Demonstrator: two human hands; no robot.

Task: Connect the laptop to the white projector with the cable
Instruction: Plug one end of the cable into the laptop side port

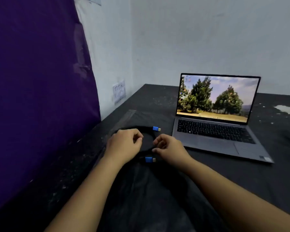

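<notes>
Curling nearly closed, fingers of the left hand (124,144) and right hand (168,147) pinch the coiled black cable (148,139).

laptop (219,118): grey, open, screen lit | cable (148,139): black coil, blue plugs

The black cable (146,131) coil blurs into the dark table (208,173).

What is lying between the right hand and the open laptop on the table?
Nothing. In the head view, only bare dark table separates the right hand from the laptop. The coiled black cable sits left of that hand.
</notes>
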